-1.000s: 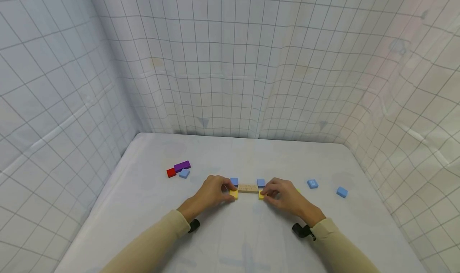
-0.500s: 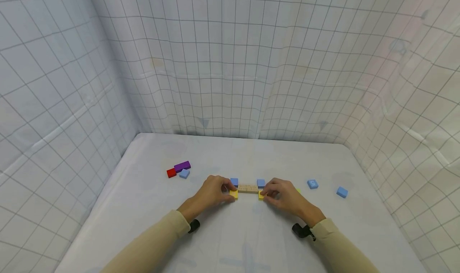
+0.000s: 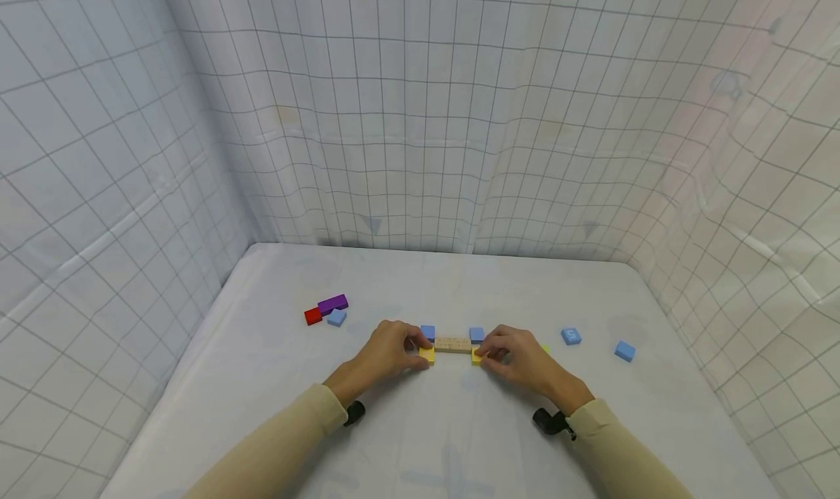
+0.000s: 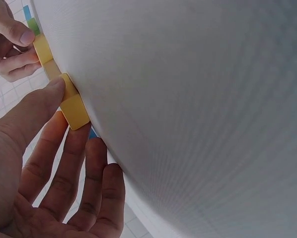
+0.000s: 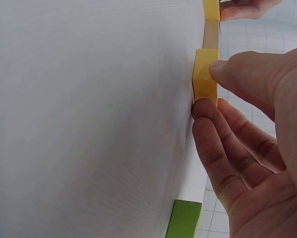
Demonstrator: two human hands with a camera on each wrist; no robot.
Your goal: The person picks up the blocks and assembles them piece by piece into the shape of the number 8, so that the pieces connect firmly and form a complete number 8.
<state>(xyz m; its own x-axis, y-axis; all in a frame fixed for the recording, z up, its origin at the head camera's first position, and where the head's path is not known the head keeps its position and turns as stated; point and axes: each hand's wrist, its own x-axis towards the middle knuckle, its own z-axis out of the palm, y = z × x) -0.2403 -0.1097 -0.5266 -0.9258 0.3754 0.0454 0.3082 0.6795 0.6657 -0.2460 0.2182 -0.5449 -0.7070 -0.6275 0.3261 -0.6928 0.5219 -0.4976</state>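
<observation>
My left hand point(image 3: 392, 349) pinches a yellow block point(image 4: 76, 110) between thumb and fingers, at the left end of a plain wooden block point(image 3: 453, 345). At that wooden block's right end, my right hand point(image 3: 518, 357) pinches a second yellow block point(image 5: 206, 74). In the head view one blue block point(image 3: 428, 332) lies just behind the left yellow block, and another blue block point(image 3: 476, 334) just behind the right one. Fingers cover part of each yellow block in the head view. All these blocks lie on the white tabletop.
Left of the hands lie a red block point(image 3: 313, 316), a purple block point(image 3: 332, 303) and a blue block point(image 3: 337, 317). To the right are two more blue pieces, one marked point(image 3: 571, 336), one plain point(image 3: 625, 351). A green block point(image 5: 184, 219) sits beside the right hand. Grid-patterned curtains surround the table.
</observation>
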